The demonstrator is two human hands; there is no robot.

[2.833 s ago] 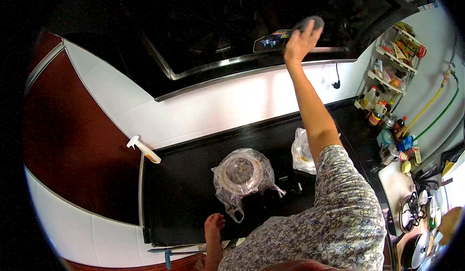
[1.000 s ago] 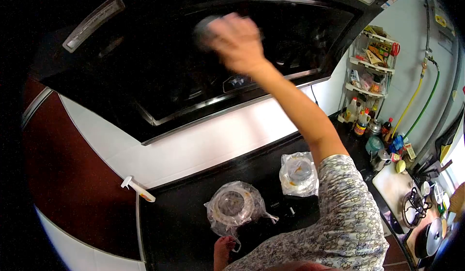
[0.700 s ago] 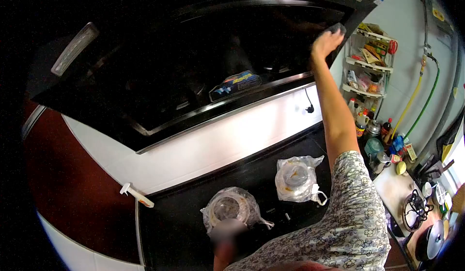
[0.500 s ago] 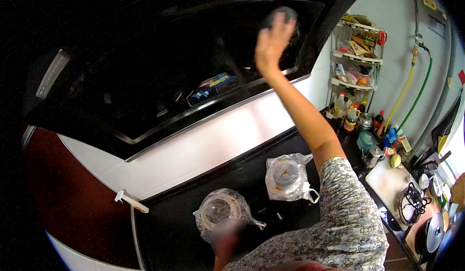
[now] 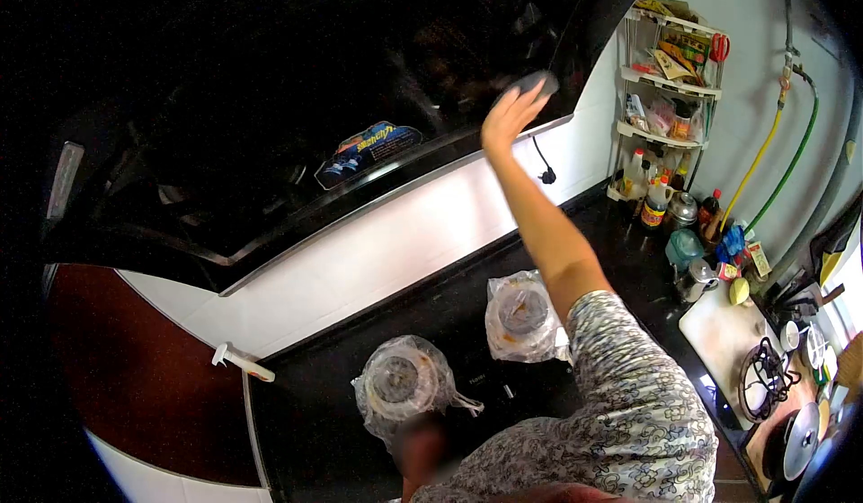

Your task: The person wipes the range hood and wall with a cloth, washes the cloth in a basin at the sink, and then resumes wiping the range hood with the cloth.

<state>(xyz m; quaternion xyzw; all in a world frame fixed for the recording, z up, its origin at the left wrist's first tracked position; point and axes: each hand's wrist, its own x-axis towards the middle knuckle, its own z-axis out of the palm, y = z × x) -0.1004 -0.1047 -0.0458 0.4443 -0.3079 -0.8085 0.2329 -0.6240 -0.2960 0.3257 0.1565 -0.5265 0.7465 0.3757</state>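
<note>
My right hand is raised at the right part of the black range hood, closed on a dark grey pad pressed against its surface. A colourful sticker lies to the left of that hand on the hood. Low in the view, my left hand is smeared by blur beside the left bagged burner, and its fingers cannot be made out. The right burner, also wrapped in clear plastic, is partly behind my right arm.
A white spray bottle stands at the left end of the black counter. On the right are a corner shelf with packets, several bottles, a kettle, a white cutting board, a black pot stand and a lidded pan.
My right hand has swept left and right over the hood with the pad and now sits lower, near its bottom edge. The view has shifted, moving the burners left.
</note>
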